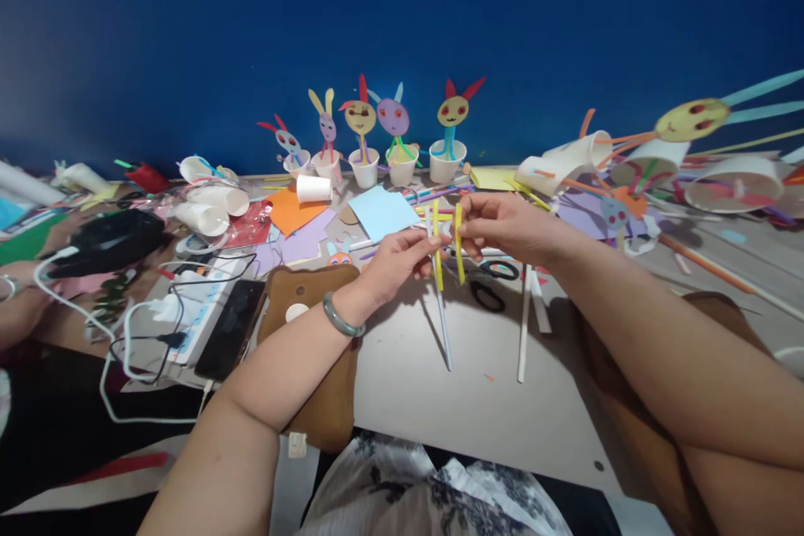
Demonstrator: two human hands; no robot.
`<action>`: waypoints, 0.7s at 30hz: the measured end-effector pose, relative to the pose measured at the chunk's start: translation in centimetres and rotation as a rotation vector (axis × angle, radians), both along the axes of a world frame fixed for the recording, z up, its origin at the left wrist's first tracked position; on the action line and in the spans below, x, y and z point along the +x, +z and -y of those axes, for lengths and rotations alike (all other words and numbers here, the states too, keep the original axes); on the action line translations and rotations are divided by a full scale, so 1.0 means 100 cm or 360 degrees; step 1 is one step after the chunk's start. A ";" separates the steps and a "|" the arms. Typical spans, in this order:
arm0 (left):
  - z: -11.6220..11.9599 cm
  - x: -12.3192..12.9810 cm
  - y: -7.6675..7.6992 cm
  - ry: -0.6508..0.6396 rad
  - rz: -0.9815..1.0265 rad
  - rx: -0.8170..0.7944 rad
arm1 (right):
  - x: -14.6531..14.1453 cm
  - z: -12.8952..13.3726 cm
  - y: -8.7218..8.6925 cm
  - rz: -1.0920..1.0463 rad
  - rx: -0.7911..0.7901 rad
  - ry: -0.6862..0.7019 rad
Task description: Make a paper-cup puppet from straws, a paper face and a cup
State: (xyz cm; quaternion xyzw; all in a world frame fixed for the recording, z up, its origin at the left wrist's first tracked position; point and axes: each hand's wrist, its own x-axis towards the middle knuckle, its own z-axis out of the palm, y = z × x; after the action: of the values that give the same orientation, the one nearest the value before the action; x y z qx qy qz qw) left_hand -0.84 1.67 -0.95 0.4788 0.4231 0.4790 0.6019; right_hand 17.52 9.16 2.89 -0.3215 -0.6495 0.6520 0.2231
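Observation:
Above the grey table, my left hand pinches a long pale blue-white strip together with a yellow strip, both hanging down. Close beside it, my right hand is closed on another yellow strip between thumb and fingers. The two hands are nearly touching. Scissors with black handles lie just below my right hand, their blades partly hidden. White strips rest on the table under my right forearm. Light blue paper sheets lie behind my left hand.
Paper cups holding rabbit-faced figures line the blue wall. More cups and figures lie at the right. To the left are a brown pad, a phone, a power strip with cables, and another person's arm.

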 end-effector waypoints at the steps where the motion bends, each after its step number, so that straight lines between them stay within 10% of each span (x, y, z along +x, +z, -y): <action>1: 0.000 0.000 0.000 -0.0002 0.0004 0.0004 | 0.000 0.000 0.000 -0.0005 -0.0006 0.0003; 21: 0.001 0.000 0.001 -0.0126 -0.0012 -0.0098 | 0.001 -0.003 -0.006 -0.0152 -0.0075 0.0013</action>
State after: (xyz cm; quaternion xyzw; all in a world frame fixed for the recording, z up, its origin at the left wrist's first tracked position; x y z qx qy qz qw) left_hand -0.80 1.59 -0.89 0.4781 0.4206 0.4396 0.6334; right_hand 17.58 9.42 2.27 -0.2924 -0.6240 0.6825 0.2436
